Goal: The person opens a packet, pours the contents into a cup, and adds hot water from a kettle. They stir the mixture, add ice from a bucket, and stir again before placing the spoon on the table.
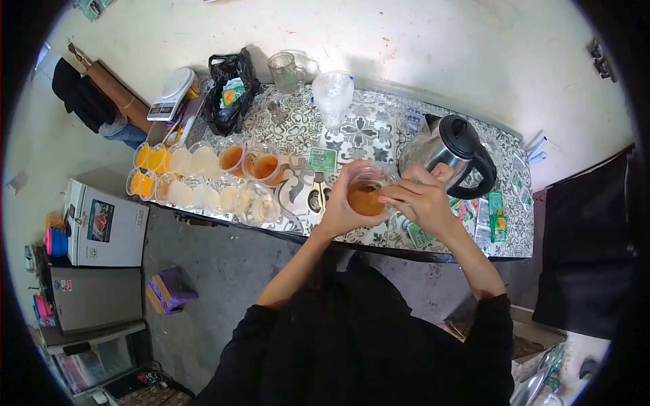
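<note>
My left hand (342, 206) is wrapped round a clear plastic cup (366, 197) of amber-brown liquid, tilted towards me. At the cup's right side my right hand (423, 199) has its fingers pinched at the rim; what they hold, if anything, is too small to make out. A steel and black kettle (457, 145) stands just behind my right hand. Left of the cup lie a green sachet (323, 160) and scissors (315, 199), partly hidden by my left hand. Two filled cups of the same colour (263, 164) stand further left.
Rows of cups with yellow and pale contents (179, 193) line the table's left front. Behind are a black plastic bag (230, 91), a glass mug (284, 71), stacked clear cups (332, 95) and a scale (172, 91). Green packets (497, 227) lie at the right.
</note>
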### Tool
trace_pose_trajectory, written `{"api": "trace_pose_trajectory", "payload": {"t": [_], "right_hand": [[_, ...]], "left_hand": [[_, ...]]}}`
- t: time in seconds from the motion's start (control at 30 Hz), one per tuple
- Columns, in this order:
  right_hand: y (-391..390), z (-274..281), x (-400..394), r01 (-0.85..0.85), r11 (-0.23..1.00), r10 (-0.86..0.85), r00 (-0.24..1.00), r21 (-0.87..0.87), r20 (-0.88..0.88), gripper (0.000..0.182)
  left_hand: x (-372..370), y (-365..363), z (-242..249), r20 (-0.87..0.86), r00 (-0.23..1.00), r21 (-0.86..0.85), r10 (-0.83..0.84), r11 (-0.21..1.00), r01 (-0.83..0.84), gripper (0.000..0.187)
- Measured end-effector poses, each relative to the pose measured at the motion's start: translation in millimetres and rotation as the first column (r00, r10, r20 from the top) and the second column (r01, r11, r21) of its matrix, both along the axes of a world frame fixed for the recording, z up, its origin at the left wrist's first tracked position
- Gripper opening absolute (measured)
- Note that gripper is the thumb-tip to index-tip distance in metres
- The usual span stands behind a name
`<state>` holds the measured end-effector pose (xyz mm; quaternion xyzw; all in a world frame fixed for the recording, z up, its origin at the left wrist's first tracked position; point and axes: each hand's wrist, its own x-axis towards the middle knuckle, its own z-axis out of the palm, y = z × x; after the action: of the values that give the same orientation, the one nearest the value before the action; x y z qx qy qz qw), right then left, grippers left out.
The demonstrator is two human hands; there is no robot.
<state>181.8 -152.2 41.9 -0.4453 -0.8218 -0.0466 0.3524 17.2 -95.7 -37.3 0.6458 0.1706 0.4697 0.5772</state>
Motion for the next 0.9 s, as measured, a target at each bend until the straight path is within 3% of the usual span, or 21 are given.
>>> {"api": "trace_pose_trajectory", "payload": {"t": [0.1, 0.17, 0.3, 0.37, 0.47, 0.6, 0.77, 0.9], "right_hand": [[-13.8, 9.2, -0.7, 0.01, 1.0, -0.01, 0.996, -0.007, 0.09, 0.015], [-20.5, 10.5, -1.2, -0.002, 0.993, 0.001, 1.0, -0.114, -0.003, 0.016], [-21.6, -6.8, 1.8, -0.064, 0.993, 0.057, 0.996, -0.097, -0.07, 0.017], [-19.3, -6.5, 4.4, -0.077, 0.997, 0.077, 0.997, -0.019, 0.004, 0.019], [-12.3, -12.1, 11.1, -0.069, 0.996, 0.067, 0.997, 0.059, 0.029, 0.019], [-26.9, 0.5, 12.6, -0.029, 1.0, 0.029, 0.994, 0.0, 0.105, 0.02], [-35.7, -10.4, 9.2, -0.059, 0.992, 0.054, 0.998, -0.11, -0.042, 0.015], [-25.6, -17.0, 4.0, -0.088, 0.996, 0.088, 0.995, -0.009, -0.054, 0.016]], "left_hand": [[1.5, -6.9, -0.5, -0.024, 1.0, -0.026, 0.007, 1.0, -0.008, 0.088], [4.5, -10.4, -3.8, -0.011, 1.0, -0.024, 0.014, 1.0, -0.014, 0.088], [5.3, -12.3, -4.8, -0.037, 0.999, 0.047, -0.008, 0.999, 0.009, 0.087], [4.4, -16.6, -2.6, -0.031, 0.998, -0.078, -0.049, 0.996, 0.047, 0.087], [4.5, -20.0, -5.7, -0.063, 0.996, 0.019, -0.058, 0.998, 0.059, 0.088], [7.8, -23.8, -7.3, -0.001, 0.999, -0.076, -0.041, 0.996, 0.041, 0.088], [6.8, -22.9, -8.0, 0.002, 0.998, -0.051, -0.06, 0.997, 0.06, 0.089], [5.3, -23.5, -5.0, 0.009, 0.995, -0.091, -0.096, 0.991, 0.096, 0.088]]}}
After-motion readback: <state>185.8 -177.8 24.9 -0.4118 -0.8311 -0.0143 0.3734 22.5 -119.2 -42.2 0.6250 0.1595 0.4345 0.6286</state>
